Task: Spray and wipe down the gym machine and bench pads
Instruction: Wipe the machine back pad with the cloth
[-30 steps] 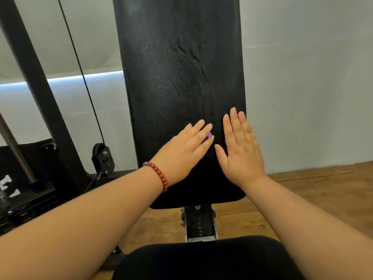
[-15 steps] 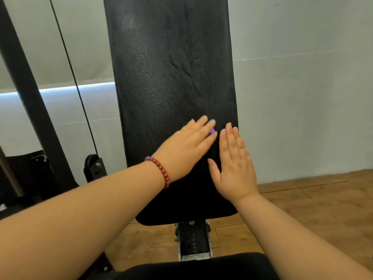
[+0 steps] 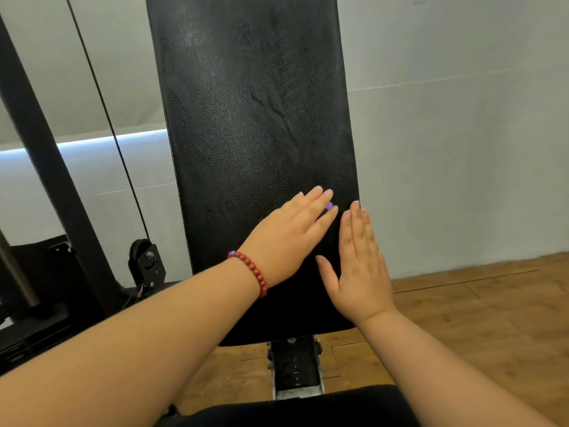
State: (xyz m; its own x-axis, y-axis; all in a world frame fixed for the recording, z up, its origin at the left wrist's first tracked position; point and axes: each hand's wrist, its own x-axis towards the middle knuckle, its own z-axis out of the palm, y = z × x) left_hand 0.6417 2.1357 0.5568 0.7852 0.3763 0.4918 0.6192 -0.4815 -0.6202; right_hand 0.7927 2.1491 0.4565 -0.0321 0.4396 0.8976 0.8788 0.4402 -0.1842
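1. Your left hand [image 3: 292, 241] lies flat on the black pad [image 3: 252, 118], fingers [image 3: 317, 195] straight and close together, gripping nothing. A small purple bit [image 3: 329, 206] shows between two fingertips; what it is cannot be told.
2. Your right hand [image 3: 360, 266] lies just beside it at the pad's right edge, fingers straight and together, thumb spread wide.
3. A red bead bracelet [image 3: 250, 271] circles your left wrist.
4. The pad rises through the centre, its lower end under both hands.
5. Below it sit a metal bracket [image 3: 295, 369] and a black seat [image 3: 292, 408].
6. At left, a black post [image 3: 46, 149] and a thin cable [image 3: 101, 97] running to a pulley [image 3: 147, 262]; wood floor [image 3: 492, 309], pale wall [image 3: 462, 149].
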